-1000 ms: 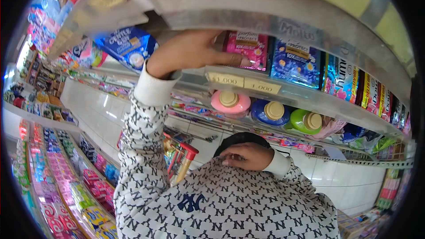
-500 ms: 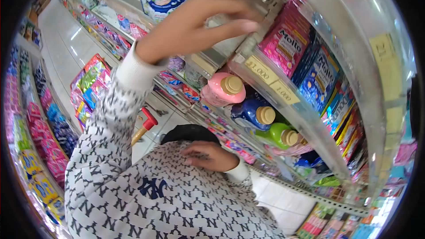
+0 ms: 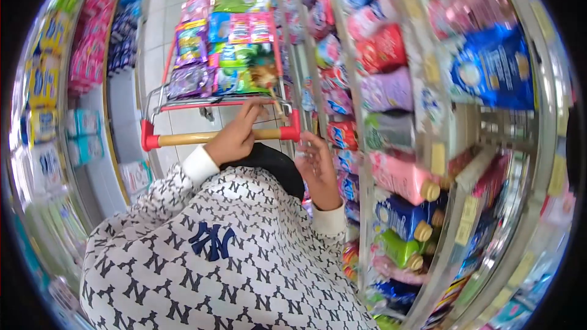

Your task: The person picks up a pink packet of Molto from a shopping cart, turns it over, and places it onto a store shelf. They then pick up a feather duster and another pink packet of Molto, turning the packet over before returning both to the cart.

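I look down on a shopping cart (image 3: 183, 107) standing on a pale tiled floor (image 3: 162, 18), in a narrow aisle. My left grip (image 3: 237, 134) lies over the cart's wooden handle (image 3: 183, 139), its fingers pointing past the bar; I cannot tell whether they close around it. My right grip (image 3: 318, 162) is open, fingers loosely bent, just beside the red corner piece (image 3: 292, 127) at the cart's right. Shiny packets (image 3: 238, 55) fill the cart in rows, green, purple and pink. Left of the cart I have a pale shelf (image 3: 95, 134), with pink packs (image 3: 92, 55) near it, yellow packs (image 3: 46, 79) farther out, and teal packs (image 3: 84, 123) level with the cart's handle. Right of the cart rises a tiered rack (image 3: 365, 195). A pink bottle (image 3: 400, 174), a blue bottle (image 3: 400, 217) and a green bottle (image 3: 396, 247) sit in line there, on my side of the cart; a big blue bag (image 3: 495, 67) is farther right of it. Yellowish price tags (image 3: 468, 220) mark the rack's edges.
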`<control>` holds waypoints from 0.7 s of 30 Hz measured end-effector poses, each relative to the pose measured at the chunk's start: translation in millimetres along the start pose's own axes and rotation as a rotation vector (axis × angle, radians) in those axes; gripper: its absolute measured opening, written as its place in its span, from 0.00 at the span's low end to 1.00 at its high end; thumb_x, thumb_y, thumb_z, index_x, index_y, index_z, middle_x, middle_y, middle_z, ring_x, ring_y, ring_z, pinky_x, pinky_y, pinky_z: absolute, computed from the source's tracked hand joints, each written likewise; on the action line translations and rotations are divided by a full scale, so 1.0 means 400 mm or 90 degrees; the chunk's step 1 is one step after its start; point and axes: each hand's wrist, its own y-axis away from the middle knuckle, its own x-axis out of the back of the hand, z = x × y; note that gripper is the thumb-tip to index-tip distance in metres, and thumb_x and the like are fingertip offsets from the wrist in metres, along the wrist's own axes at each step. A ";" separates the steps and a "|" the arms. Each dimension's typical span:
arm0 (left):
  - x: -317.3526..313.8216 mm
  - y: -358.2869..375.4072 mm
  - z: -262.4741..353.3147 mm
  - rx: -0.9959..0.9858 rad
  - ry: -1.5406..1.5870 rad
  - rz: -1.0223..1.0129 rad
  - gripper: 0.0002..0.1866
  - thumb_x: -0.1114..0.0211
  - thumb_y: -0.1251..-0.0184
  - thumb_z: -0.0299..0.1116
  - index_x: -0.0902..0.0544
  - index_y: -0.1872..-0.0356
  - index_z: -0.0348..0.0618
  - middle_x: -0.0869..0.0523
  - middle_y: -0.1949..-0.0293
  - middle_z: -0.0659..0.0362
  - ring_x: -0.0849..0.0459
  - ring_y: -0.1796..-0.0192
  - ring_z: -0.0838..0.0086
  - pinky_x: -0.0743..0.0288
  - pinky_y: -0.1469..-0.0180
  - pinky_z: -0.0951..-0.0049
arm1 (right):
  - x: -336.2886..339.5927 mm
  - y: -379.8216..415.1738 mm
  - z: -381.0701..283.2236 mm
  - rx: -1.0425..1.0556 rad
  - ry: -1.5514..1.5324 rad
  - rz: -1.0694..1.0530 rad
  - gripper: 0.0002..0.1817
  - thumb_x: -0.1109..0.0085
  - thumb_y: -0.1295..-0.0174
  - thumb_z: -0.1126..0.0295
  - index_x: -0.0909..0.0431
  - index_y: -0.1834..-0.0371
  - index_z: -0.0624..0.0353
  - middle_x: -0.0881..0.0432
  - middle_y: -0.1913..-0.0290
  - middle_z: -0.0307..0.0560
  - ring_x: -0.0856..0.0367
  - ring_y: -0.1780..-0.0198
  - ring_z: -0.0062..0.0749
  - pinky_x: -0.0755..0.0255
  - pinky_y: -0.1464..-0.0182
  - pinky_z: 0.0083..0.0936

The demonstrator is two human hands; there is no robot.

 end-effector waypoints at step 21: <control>0.355 -0.390 -0.950 0.323 -0.098 0.110 0.29 0.32 0.42 0.50 0.18 0.49 0.34 0.13 0.54 0.43 0.14 0.50 0.56 0.22 0.47 0.63 | -0.312 -0.279 0.174 0.151 0.504 0.217 0.16 0.44 0.33 0.71 0.27 0.43 0.58 0.19 0.57 0.56 0.21 0.54 0.47 0.26 0.52 0.37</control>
